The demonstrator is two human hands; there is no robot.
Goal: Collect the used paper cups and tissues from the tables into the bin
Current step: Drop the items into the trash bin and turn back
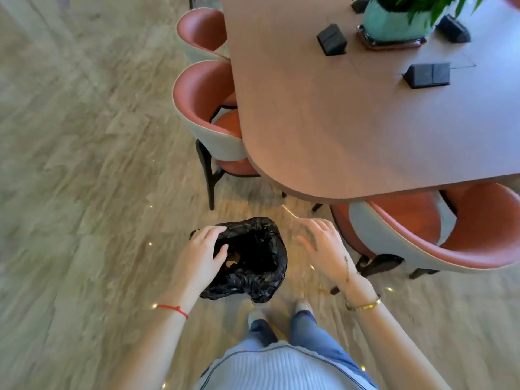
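Note:
A small bin lined with a black plastic bag (259,263) stands on the floor just in front of my feet. My left hand (199,254) grips the bag's left rim, with the thumb inside the opening. My right hand (323,246) hovers to the right of the bin, fingers spread and empty. Something pale brown shows deep inside the bag; I cannot tell what it is. No paper cups or tissues are visible on the brown table (351,130).
The long table stretches to the upper right, carrying several black wedge-shaped holders (332,39) and a potted plant (399,21). Red-and-grey chairs (208,108) are tucked along its left side and one (450,237) at its near end. Wood-pattern floor (84,164) spreads left.

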